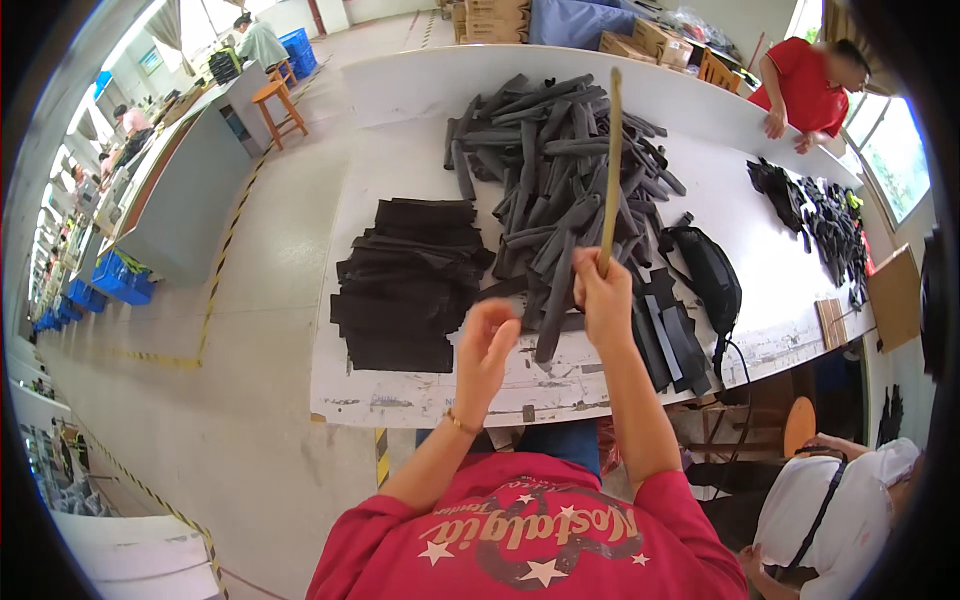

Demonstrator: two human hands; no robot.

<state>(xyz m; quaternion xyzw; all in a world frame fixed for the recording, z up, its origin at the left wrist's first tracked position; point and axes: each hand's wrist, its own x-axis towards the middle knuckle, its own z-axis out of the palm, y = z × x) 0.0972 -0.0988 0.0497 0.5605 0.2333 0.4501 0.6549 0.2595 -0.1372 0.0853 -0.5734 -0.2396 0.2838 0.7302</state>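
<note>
My right hand (604, 300) is closed around a long, thin wooden stick (613, 165), which points up and away over the table. My left hand (485, 350) hovers near the table's front, fingers loosely curled and slightly blurred, thumb apart, with nothing visible in it. Beyond both hands lies a heap of dark grey fabric tubes (545, 150). One dark tube (553, 310) sits just left of my right hand; whether they touch I cannot tell. A stack of flat black fabric pieces (405, 285) is left of the heap.
The white table (375, 395) has a raised back panel (420, 75). Right of the heap are flat dark strips (670, 335) and a black bag (705, 275) with a cord. Farther right lie small black pieces (835, 225). A person in red (810, 90) leans there; another in white (835, 500) sits nearby.
</note>
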